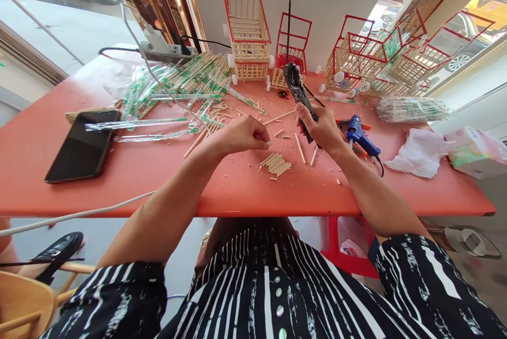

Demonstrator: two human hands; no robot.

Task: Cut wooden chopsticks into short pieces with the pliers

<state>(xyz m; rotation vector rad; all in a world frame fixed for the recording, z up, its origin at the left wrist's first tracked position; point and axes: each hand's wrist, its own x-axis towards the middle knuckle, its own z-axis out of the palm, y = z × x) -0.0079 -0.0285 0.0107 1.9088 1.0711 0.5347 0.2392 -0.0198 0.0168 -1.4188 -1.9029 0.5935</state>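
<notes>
- Red table (119, 180): both hands work over its middle, among scattered wood chips.
- Right hand (322, 130) is clenched around the black cutter (295, 85), whose long axis points away, up-left.
- Left hand (241, 135) pinches a short stick piece (269, 143) at its fingertips.
- Small stack of cut sticks (276, 163) lies just below those fingertips, nearer the left hand.

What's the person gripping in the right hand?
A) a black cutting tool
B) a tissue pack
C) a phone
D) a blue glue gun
A: the right hand grips a black cutting tool held upright, while the blue glue gun lies on the table beside it.
</notes>
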